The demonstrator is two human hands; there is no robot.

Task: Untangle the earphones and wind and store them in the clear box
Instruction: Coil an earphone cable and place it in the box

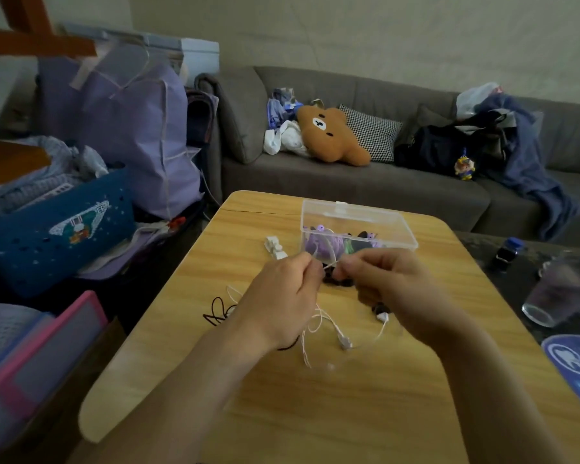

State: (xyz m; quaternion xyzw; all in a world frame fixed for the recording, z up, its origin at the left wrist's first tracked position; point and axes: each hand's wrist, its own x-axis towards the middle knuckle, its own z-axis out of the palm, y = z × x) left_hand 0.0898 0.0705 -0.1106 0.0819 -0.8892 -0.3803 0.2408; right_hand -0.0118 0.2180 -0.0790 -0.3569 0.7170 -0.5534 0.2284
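Note:
My left hand and my right hand are raised over the wooden table, each pinching the cord of white earphones. The cord stretches between my fingertips, and its loops, earbud and plug dangle down to the table below my hands. A dark cord lies tangled on the table left of my left wrist. More dark cord shows between my hands. The clear box stands just beyond my hands, its lid down, with purple and black wound earphones inside.
A small white clip-like piece lies left of the box. A drinking glass and a dark bottle stand on the dark surface to the right. A grey sofa is behind; bags and a blue basket crowd the left.

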